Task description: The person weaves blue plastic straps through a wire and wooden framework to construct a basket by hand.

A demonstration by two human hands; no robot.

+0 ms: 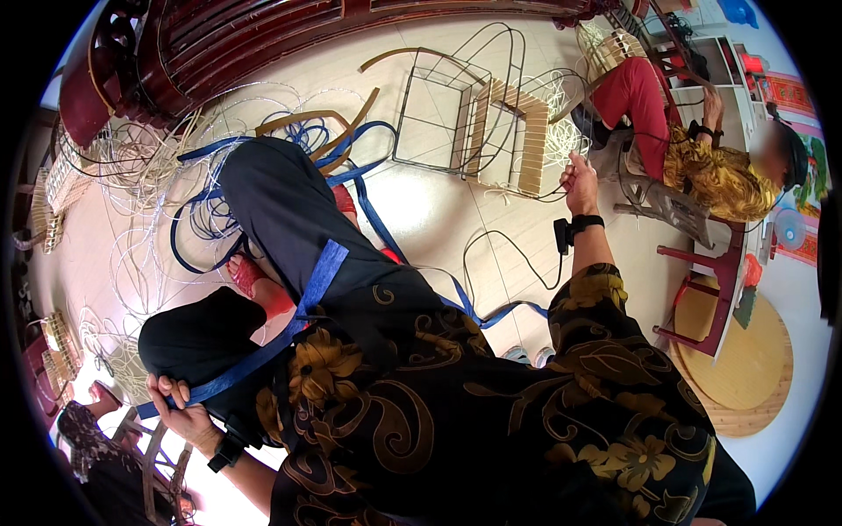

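Note:
My left hand (182, 414) is closed around one end of a flat blue strip (325, 273) beside my left knee. The strip runs slantwise over my dark trousers, its other end lying on my lap. My right hand (580, 186) is raised at the right, well away from the strip, with its fingers pinched together. Whatever is between those fingers, if anything, is too small to make out. Just beyond it on the floor stands a wire frame with tan slatted sides (531, 151). Pale thin strands (568, 140) lie behind the hand.
More blue strips (373, 215) and brown bands (355, 123) lie tangled around my feet. Loose pale strands (132, 180) spread at the left. A dark red wooden bench (263, 44) stands ahead. Another person (702, 175) sits at the right, near round tan trays (745, 359).

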